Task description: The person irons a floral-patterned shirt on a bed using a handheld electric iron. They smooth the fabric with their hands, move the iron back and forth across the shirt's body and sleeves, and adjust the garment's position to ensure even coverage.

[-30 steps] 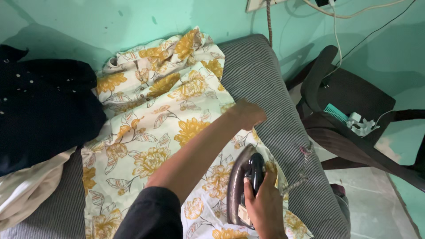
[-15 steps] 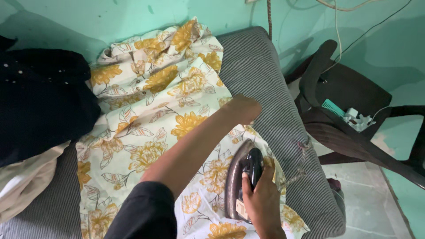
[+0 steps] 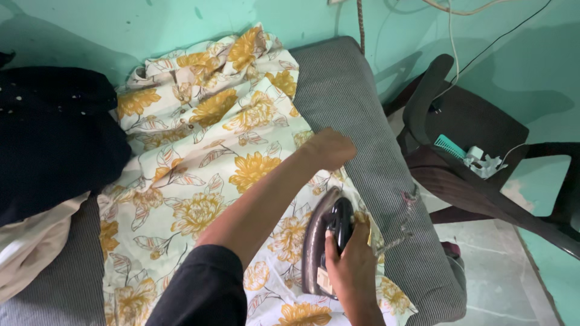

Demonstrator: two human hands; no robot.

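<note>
A white cloth with yellow flowers [image 3: 199, 163] lies spread over a grey striped padded surface [image 3: 344, 90]. My right hand [image 3: 350, 271] grips the black handle of a dark clothes iron [image 3: 323, 241], which rests on the cloth near its right edge. My left arm in a black sleeve reaches across the cloth. My left hand [image 3: 329, 150] is closed on the cloth's right edge, just beyond the iron's tip.
A dark garment [image 3: 54, 139] and a cream cloth [image 3: 30, 253] are piled at the left. A dark plastic chair [image 3: 477, 151] at the right holds a teal comb [image 3: 450, 147] and a white object. Cords hang along the green wall.
The iron has slid slightly up the cloth toward my left hand. The view has shifted a little; my left hand stays on the cloth's edge.
</note>
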